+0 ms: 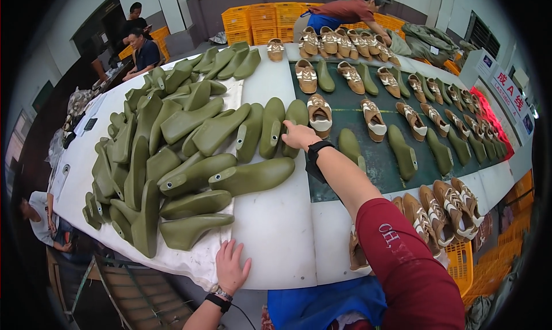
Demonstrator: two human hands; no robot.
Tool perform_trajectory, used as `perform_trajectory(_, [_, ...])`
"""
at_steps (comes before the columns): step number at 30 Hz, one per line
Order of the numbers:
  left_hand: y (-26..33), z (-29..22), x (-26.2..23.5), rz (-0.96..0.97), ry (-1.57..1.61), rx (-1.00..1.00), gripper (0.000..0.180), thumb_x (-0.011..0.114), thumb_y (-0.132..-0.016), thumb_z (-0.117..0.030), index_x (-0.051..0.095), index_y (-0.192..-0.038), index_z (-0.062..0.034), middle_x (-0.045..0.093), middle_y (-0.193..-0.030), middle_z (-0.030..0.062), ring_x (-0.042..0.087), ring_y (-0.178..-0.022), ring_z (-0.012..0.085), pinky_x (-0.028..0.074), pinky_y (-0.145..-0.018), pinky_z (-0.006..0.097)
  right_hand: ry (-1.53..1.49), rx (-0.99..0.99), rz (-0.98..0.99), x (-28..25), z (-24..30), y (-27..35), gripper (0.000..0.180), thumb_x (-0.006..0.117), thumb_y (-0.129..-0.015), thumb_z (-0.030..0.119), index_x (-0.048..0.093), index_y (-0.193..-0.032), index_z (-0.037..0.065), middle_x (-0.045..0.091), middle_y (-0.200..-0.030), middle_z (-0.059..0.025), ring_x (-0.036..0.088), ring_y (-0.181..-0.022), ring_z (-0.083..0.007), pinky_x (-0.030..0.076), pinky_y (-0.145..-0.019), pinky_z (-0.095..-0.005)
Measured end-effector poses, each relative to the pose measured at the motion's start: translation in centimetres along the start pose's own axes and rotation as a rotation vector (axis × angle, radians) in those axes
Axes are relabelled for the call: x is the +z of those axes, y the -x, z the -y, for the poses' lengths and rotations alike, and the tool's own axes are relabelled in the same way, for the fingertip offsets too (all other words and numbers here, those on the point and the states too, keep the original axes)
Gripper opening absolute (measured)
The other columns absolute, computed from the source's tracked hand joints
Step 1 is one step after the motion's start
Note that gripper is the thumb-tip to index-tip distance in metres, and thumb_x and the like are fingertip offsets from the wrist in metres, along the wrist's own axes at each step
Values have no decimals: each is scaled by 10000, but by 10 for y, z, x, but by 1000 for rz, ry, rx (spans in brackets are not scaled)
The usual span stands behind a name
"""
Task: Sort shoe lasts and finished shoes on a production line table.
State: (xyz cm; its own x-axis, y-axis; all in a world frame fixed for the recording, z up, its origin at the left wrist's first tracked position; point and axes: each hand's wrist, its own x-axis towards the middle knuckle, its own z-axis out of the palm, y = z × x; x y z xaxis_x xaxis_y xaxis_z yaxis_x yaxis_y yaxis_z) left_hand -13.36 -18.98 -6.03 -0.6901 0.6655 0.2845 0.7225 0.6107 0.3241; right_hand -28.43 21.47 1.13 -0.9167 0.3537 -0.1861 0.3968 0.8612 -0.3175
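A pile of olive-green shoe lasts (195, 126) covers the middle of the white table. My right hand (300, 137) reaches across and lies over the middle of a green shoe last (296, 110) at the pile's right edge. Its fingers are bent around that last, partly hidden. Another upright last (272, 126) stands just left of my fingertips. My left hand (231, 268) rests at the near table edge with its fingers spread, holding nothing. A single last (195, 229) lies just beyond it.
To the right, a green conveyor belt (339, 186) carries rows of brown-and-white sneakers (374, 120) paired with lasts. More sneakers (448, 209) line its near side, above a yellow crate (460, 267). A co-worker (345, 11) leans over the far end; other people sit or stand left.
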Motion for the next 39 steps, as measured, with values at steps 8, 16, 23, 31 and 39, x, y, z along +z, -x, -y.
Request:
perform_trajectory(8, [8,3,-2,4,-38,-24,462,648,-755,-237,543,-1157,-36,463,-1259,189,398,-1190,381,326,-985,464,-267,160,-10,17,41,-20,728,541,-782,561,508,-1248,2,133,-1443,-320,382,-1197,-498,356,-998,-478])
perform_trajectory(16, [-5,0,1,31,-11,-8,471,641,-760,-232,531,-1172,-32,449,-1278,187,383,-1205,382,314,-996,464,-296,217,-83,11,21,-27,721,649,-699,428,493,-1234,-29,75,-1441,-296,395,-1173,-516,413,-968,-435])
perform_trajectory(23, [-4,-1,-1,72,-49,-17,482,636,-754,-225,522,-1177,-24,428,-1285,204,368,-1207,394,303,-999,472,-295,156,-78,14,20,-39,695,667,-656,411,541,-1200,-3,128,-1443,-296,388,-1202,-498,399,-983,-428])
perform_trajectory(31, [-5,0,0,94,-28,-39,482,638,-756,-240,529,-1183,-45,432,-1285,194,372,-1208,384,311,-992,469,-402,-41,-258,29,8,-62,856,701,-649,469,423,-1324,21,152,-1444,-293,356,-1259,-443,348,-1029,-402])
perform_trajectory(39, [-7,0,3,70,-25,-32,465,636,-763,-253,544,-1172,-52,443,-1282,181,379,-1209,374,317,-992,460,-689,-133,-318,31,-31,-61,989,686,-723,472,180,-1428,-4,320,-1401,-270,326,-1311,-357,291,-1067,-371])
